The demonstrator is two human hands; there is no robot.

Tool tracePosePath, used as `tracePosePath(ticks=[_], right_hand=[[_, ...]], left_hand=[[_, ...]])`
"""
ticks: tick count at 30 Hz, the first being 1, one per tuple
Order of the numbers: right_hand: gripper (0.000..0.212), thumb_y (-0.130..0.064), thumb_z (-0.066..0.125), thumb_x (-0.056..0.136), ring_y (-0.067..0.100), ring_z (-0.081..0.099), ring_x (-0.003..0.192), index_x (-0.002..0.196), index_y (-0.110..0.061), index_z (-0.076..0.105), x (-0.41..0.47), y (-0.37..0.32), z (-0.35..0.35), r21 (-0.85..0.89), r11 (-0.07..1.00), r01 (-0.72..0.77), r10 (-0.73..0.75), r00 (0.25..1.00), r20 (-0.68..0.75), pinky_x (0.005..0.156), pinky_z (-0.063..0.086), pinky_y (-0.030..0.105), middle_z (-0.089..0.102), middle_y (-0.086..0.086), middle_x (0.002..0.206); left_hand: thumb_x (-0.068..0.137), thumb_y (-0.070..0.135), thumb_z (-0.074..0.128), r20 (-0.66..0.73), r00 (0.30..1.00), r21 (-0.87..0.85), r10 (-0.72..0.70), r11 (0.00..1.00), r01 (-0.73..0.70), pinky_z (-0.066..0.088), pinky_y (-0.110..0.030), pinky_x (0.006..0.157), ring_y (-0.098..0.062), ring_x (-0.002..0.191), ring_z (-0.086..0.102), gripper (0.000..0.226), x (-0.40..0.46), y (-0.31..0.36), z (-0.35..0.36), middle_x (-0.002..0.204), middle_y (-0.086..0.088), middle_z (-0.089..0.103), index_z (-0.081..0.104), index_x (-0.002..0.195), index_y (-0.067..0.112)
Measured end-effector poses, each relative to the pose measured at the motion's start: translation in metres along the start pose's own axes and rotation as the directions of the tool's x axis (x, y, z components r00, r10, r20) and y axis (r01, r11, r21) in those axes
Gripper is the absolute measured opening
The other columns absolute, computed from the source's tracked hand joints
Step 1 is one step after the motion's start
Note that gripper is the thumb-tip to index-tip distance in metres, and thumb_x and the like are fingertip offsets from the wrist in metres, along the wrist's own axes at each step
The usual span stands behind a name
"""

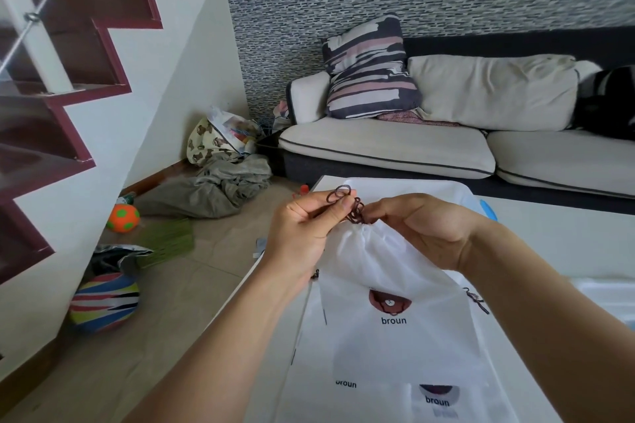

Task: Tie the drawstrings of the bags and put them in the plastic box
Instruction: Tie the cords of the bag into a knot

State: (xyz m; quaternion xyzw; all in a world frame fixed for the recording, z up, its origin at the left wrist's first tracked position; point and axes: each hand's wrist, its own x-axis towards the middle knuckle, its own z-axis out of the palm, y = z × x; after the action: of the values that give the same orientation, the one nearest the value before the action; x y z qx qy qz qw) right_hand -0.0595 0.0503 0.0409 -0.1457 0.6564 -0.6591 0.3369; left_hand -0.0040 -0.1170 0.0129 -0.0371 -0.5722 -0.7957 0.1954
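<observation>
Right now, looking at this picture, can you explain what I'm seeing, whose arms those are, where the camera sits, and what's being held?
There is no machine here. The single picture comes from a camera worn on a person's head, looking forward and down, so the two bare arms are the wearer's own. The left hand and right hand both pinch a dark drawstring at the gathered neck of a white bag, lifted above a white table. More white bags printed "broun" lie flat beneath it. Just beyond the hands is a plastic box with a blue clip. Behind stand a sofa and stairs; balls lie on the floor.

Matt white cloth bag (388, 271), braided drawstring (354, 208)
</observation>
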Motion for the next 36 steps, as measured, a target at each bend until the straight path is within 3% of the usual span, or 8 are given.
tracePosePath(ticks=[3, 7, 16, 20, 23, 26, 29, 36], right_hand=[[0.019, -0.017, 0.051, 0.096, 0.017, 0.062, 0.097, 0.095, -0.007, 0.067, -0.002, 0.000, 0.004, 0.001, 1.000, -0.010, 0.010, 1.000, 0.000, 0.098, 0.045, 0.030, 0.070, 0.005, 0.102], [0.031, -0.015, 0.054, 0.097, 0.014, 0.066, 0.107, 0.118, 0.002, 0.069, -0.001, 0.001, 0.004, 0.028, 0.999, 0.023, -0.022, 0.999, -0.036, 0.090, 0.050, 0.020, 0.073, 0.006, 0.114], [0.041, -0.025, 0.060, 0.094, 0.029, 0.064, 0.106, 0.127, -0.001, 0.065, -0.004, 0.005, 0.007, 0.195, 0.971, -0.141, 0.110, 0.981, 0.163, 0.094, 0.052, 0.038, 0.066, 0.016, 0.118], [0.025, -0.030, 0.063, 0.087, 0.025, 0.057, 0.101, 0.099, -0.010, 0.072, -0.008, -0.003, 0.004, 0.095, 0.995, -0.016, 0.004, 0.992, 0.128, 0.092, 0.044, 0.034, 0.065, 0.010, 0.109], [0.029, -0.027, 0.074, 0.080, 0.021, 0.061, 0.093, 0.100, -0.006, 0.073, -0.004, -0.005, 0.004, -0.035, 0.993, 0.112, -0.109, 0.992, 0.056, 0.094, 0.046, 0.035, 0.068, 0.012, 0.100], [0.033, -0.017, 0.075, 0.083, 0.032, 0.067, 0.109, 0.107, 0.005, 0.072, 0.001, -0.001, 0.007, -0.138, 0.973, 0.183, -0.185, 0.983, 0.002, 0.106, 0.047, 0.040, 0.070, 0.025, 0.116], [0.039, -0.012, 0.075, 0.078, 0.029, 0.068, 0.110, 0.107, 0.012, 0.069, 0.003, 0.001, 0.004, -0.130, 0.969, 0.212, -0.214, 0.977, -0.002, 0.097, 0.054, 0.028, 0.069, 0.027, 0.117], [0.019, -0.003, 0.062, 0.093, 0.023, 0.068, 0.084, 0.105, 0.010, 0.068, 0.003, 0.002, 0.011, -0.155, 0.964, 0.215, -0.216, 0.976, 0.013, 0.079, 0.057, 0.029, 0.071, 0.020, 0.095]], left_hand=[[0.067, 0.016, 0.077, -0.005, 1.000, 0.021, 0.005, 1.000, -0.005, 0.055, -0.027, 0.088, -0.016, 0.089, 0.072, 0.011, 0.000, 0.000, 0.001, 0.087, -0.004, 0.077, 0.081, 0.076, 0.015], [0.068, 0.016, 0.075, -0.009, 0.999, 0.045, 0.042, 0.998, -0.041, 0.055, -0.020, 0.082, -0.009, 0.086, 0.072, 0.010, 0.000, 0.002, 0.001, 0.085, 0.002, 0.078, 0.082, 0.074, 0.020], [0.084, 0.002, 0.071, 0.034, 0.991, 0.145, 0.130, 0.980, -0.134, 0.053, -0.015, 0.076, -0.006, 0.079, 0.073, 0.029, -0.003, 0.005, 0.002, 0.077, 0.002, 0.078, 0.081, 0.070, 0.025], [0.079, 0.011, 0.076, -0.037, 0.991, 0.177, 0.131, 0.977, -0.123, 0.055, -0.023, 0.083, -0.017, 0.089, 0.074, 0.010, 0.001, 0.000, -0.004, 0.089, -0.006, 0.079, 0.080, 0.088, 0.010], [0.084, 0.005, 0.074, -0.009, 0.991, 0.223, 0.137, 0.966, -0.132, 0.057, -0.030, 0.086, -0.025, 0.091, 0.074, 0.013, 0.002, -0.003, -0.005, 0.093, -0.013, 0.078, 0.078, 0.096, 0.001], [0.082, 0.005, 0.074, -0.008, 0.994, 0.182, 0.113, 0.977, -0.110, 0.055, -0.022, 0.081, -0.012, 0.088, 0.073, 0.008, 0.001, -0.002, -0.002, 0.089, -0.003, 0.078, 0.078, 0.089, 0.008], [0.072, 0.016, 0.076, 0.008, 1.000, 0.075, 0.021, 0.997, -0.022, 0.056, -0.025, 0.083, -0.015, 0.085, 0.073, 0.013, 0.000, -0.003, -0.002, 0.086, -0.006, 0.077, 0.079, 0.083, 0.009], [0.067, 0.020, 0.079, 0.048, 0.998, 0.022, -0.045, 0.999, 0.044, 0.055, -0.026, 0.084, -0.014, 0.091, 0.071, 0.017, 0.001, -0.004, -0.004, 0.093, -0.005, 0.077, 0.082, 0.083, 0.014]])
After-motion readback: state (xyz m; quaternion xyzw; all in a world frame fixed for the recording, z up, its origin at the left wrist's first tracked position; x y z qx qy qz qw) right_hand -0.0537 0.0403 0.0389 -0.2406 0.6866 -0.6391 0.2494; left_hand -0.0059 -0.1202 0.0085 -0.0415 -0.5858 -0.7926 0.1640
